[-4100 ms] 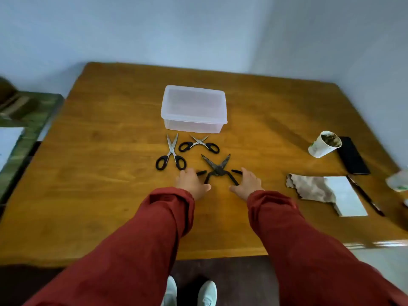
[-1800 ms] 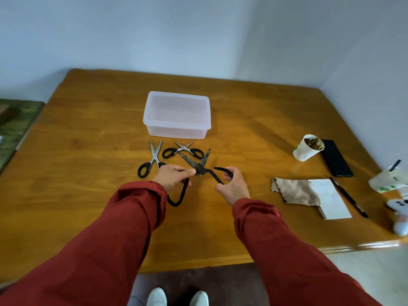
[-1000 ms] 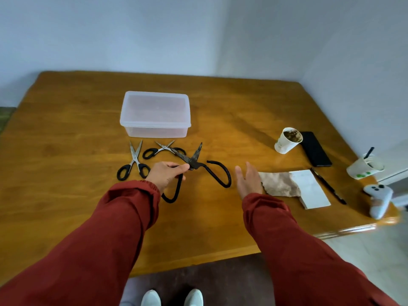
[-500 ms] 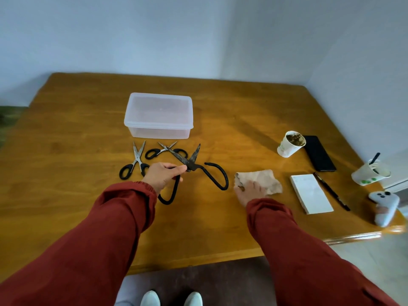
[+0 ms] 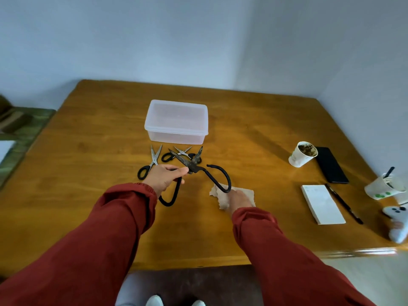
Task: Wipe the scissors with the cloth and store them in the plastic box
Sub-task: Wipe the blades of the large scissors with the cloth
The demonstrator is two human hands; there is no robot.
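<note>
The left hand [image 5: 164, 177] holds the big black scissors [image 5: 194, 166] up over the table [image 5: 88, 151]. Its fingers are wrapped around one handle, and the blades are spread open. The right hand [image 5: 239, 198] lies on the brown cloth [image 5: 221, 200] on the table, just under the other handle. Its fingers are hidden, so I cannot tell if they grab the cloth. Two small scissors [image 5: 152, 161] [image 5: 180, 153] lie in front of the plastic box [image 5: 176, 122]. A paper cup [image 5: 303, 154] and a notepad [image 5: 322, 204] sit off to the right.
</note>
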